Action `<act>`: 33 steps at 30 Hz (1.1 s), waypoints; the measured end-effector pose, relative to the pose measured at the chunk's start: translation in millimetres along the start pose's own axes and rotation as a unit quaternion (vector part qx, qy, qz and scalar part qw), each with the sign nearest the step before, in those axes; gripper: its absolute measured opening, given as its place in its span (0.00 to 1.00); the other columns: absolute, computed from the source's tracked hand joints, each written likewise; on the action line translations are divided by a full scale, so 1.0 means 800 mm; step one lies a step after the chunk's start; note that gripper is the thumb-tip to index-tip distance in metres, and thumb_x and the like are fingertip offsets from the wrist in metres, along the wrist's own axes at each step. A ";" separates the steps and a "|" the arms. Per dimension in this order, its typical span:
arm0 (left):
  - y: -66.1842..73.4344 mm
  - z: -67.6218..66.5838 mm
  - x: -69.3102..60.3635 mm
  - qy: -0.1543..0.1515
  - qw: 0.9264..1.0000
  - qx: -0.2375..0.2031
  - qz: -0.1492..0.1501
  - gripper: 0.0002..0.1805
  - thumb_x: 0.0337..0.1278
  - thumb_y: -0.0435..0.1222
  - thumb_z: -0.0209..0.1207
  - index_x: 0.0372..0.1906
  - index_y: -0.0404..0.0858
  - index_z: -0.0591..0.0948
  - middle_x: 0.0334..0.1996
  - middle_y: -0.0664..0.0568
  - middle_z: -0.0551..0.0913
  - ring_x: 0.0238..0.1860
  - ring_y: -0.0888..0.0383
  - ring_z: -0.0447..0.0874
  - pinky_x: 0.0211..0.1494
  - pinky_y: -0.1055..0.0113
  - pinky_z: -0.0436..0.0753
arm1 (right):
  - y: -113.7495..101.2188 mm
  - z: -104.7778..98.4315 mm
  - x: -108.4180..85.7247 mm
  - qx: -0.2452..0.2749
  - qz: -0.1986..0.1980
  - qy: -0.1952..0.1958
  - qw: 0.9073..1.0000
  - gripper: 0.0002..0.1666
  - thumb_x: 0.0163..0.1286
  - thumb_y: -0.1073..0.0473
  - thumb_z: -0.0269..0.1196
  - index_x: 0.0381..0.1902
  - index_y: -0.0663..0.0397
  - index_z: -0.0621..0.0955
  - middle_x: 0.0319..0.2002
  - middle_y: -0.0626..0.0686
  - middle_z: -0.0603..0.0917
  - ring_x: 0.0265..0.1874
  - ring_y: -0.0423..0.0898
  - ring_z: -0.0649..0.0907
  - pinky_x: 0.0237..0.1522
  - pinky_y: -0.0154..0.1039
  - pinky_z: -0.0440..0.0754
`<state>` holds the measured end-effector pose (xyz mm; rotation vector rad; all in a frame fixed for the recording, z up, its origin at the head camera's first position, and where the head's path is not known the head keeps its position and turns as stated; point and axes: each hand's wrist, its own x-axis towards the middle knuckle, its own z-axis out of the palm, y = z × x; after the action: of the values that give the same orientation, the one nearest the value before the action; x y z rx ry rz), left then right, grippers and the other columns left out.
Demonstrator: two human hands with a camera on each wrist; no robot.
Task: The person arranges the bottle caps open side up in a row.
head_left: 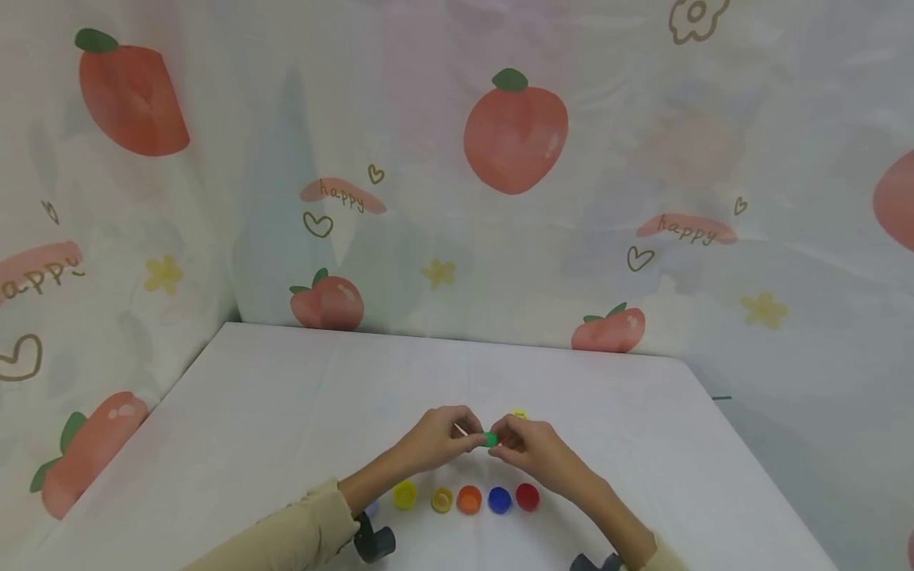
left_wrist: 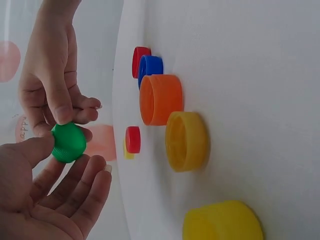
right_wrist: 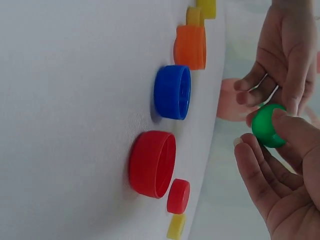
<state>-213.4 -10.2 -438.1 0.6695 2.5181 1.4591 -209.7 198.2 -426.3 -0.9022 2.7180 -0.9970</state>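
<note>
A green bottle cap [head_left: 490, 439] is held up above the table between both hands; its finely ridged side shows in the left wrist view. My left hand [head_left: 435, 438] pinches it from the left between thumb and fingers. From the other side my right hand [head_left: 535, 450] pinches the same cap, thumb across its smooth face in the right wrist view. Nearer the body, a row of caps lies on the table: yellow [head_left: 405, 495], dark yellow [head_left: 442, 500], orange [head_left: 469, 500], blue [head_left: 500, 500] and red [head_left: 528, 497]. In the left wrist view their open sides are partly visible.
Beyond the hands lie a smaller red cap [left_wrist: 133, 139] and a yellow cap [head_left: 520, 414], partly hidden by the right hand. A pale purple object [head_left: 371, 510] peeks out beside the left wrist. The white table [head_left: 300, 396] meets a fruit-patterned curtain [head_left: 428, 238] at the back.
</note>
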 end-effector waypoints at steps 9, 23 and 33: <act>0.004 0.008 -0.005 -0.006 1.000 -0.011 0.028 0.13 0.53 0.39 0.66 0.43 0.40 0.79 0.36 0.60 0.80 0.37 0.64 0.80 0.40 0.74 0.78 | -0.005 -0.001 -0.015 0.023 0.008 0.008 1.000 0.15 0.64 0.51 0.64 0.44 0.52 0.78 0.36 0.42 0.82 0.33 0.37 0.81 0.37 0.29 0.79; 0.005 0.027 -0.005 -0.068 0.997 -0.026 0.033 0.20 0.61 0.42 0.60 0.56 0.39 0.76 0.49 0.57 0.81 0.49 0.64 0.79 0.48 0.70 0.78 | 0.014 -0.006 -0.037 0.001 0.015 0.021 1.000 0.20 0.61 0.57 0.68 0.49 0.56 0.78 0.37 0.44 0.79 0.34 0.39 0.80 0.37 0.29 0.79; 0.012 0.037 -0.004 -0.168 0.985 -0.003 0.048 0.23 0.67 0.40 0.52 0.65 0.42 0.69 0.62 0.56 0.72 0.61 0.58 0.70 0.52 0.71 0.75 | 0.025 -0.010 -0.054 -0.022 0.050 0.023 0.998 0.20 0.59 0.57 0.69 0.48 0.52 0.78 0.40 0.42 0.79 0.38 0.44 0.79 0.38 0.37 0.81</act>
<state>-197.7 15.8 -445.5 0.9592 2.2495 1.2559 -186.4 239.4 -436.3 -0.7515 2.8009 -0.9550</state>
